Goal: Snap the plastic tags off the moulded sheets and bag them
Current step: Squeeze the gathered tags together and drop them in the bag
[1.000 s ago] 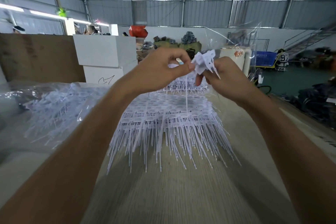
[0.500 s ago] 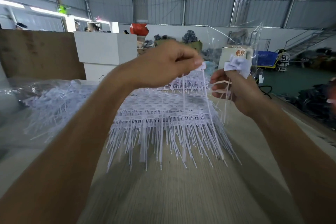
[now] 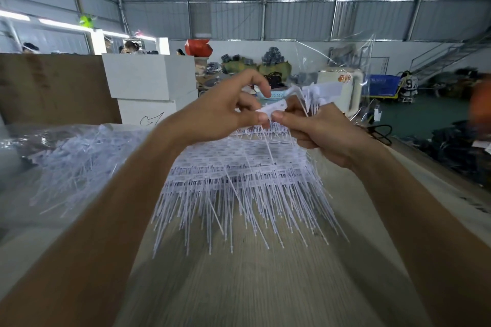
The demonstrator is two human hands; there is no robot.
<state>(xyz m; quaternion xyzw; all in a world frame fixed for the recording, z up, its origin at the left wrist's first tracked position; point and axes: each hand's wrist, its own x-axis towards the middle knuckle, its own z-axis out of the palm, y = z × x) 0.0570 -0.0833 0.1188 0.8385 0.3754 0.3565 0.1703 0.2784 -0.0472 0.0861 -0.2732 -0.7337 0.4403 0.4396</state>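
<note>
While both bare forearms reach forward and up from the lower corners, the left hand (image 3: 220, 111) and the right hand (image 3: 322, 133) meet thumb-tip to thumb-tip at chest height; the left hand pinches a small flat white plastic tag (image 3: 275, 108) between thumb and curled fingers, its index finger raised; the right hand pinches the same tag from the other side and also clasps a fanned bundle of loose white tags (image 3: 317, 95) in its curled fingers, their thin stems (image 3: 269, 151) trailing down below the thumbs; beneath and beyond both hands lies the stack of white moulded sheets (image 3: 239, 167), rows of little rectangular labels ending in a fringe of fine, stiff spikes, on a pale woven-looking surface (image 3: 252, 281); left of the left forearm sits a clear crinkled plastic bag of white stems (image 3: 79, 156); behind the right hand rises a glossy transparent film bag (image 3: 356, 61); half a second ago the hands were apart, the right holding its bundle off to the side; now they have closed together again.
</note>
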